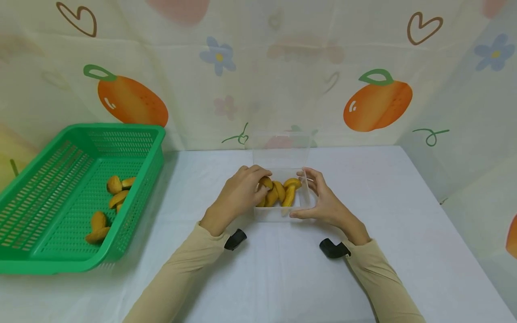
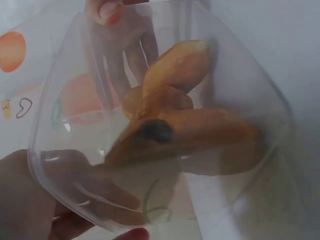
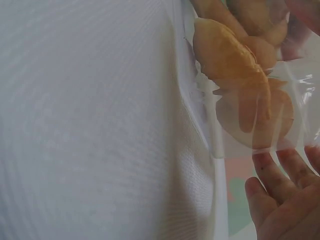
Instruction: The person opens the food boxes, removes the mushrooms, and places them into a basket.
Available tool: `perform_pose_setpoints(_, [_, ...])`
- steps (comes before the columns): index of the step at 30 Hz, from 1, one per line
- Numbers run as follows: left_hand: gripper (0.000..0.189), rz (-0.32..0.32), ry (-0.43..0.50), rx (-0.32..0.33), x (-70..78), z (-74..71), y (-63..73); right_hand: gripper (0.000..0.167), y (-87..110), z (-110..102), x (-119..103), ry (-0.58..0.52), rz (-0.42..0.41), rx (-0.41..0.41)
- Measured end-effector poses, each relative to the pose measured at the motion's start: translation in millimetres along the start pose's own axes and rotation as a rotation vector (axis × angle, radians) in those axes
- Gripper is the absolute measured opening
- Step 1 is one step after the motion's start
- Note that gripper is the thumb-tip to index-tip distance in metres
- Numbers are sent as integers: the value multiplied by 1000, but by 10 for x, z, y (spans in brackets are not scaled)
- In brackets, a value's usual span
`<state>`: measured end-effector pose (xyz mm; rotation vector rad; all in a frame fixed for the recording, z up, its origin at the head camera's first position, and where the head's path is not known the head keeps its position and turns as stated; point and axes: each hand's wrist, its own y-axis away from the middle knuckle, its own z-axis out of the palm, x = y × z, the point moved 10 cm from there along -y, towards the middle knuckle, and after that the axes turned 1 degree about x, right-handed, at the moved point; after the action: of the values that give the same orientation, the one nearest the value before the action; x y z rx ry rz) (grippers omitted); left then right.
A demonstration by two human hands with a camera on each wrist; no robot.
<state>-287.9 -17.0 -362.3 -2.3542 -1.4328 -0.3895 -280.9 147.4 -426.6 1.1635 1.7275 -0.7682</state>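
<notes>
At clear box [image 1: 278,215], right hand [image 1: 328,205] gripping; left hand [image 1: 241,190] apparently pinching mushroom [image 1: 266,182].

Tabletop [image 1: 282,273]: plain white. Basket [image 1: 155,148]: solid green, slotted walls, gridded floor. Basket mushrooms [image 1: 118,199]: yellow-brown. Box [image 1: 274,216] near tabletop's far edge: clear, colourless; boxed mushrooms [image 1: 289,196]: mustard yellow, browner in the wrist views. Sleeves [image 1: 181,269]: plain beige. Wrist pieces [image 1: 235,239]: black. Backdrop [image 1: 258,89] past the far edge: cream, printed with orange fruit [image 1: 133,102] with green leaves [image 1: 376,77], blue flowers [image 1: 218,55] with yellow centres, brown heart outlines [image 1: 421,26], green squiggles [image 1: 431,131].
</notes>
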Motion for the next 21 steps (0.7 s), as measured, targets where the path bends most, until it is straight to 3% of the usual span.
perform_pose_setpoints(4, [33,50,35,97,1,-70,68,117,-4,0,13,3,15,-2])
perform_pose_setpoints(21, [35,119,179,453,-7,-288,279,116,-4,3,-12,6,-12,-5])
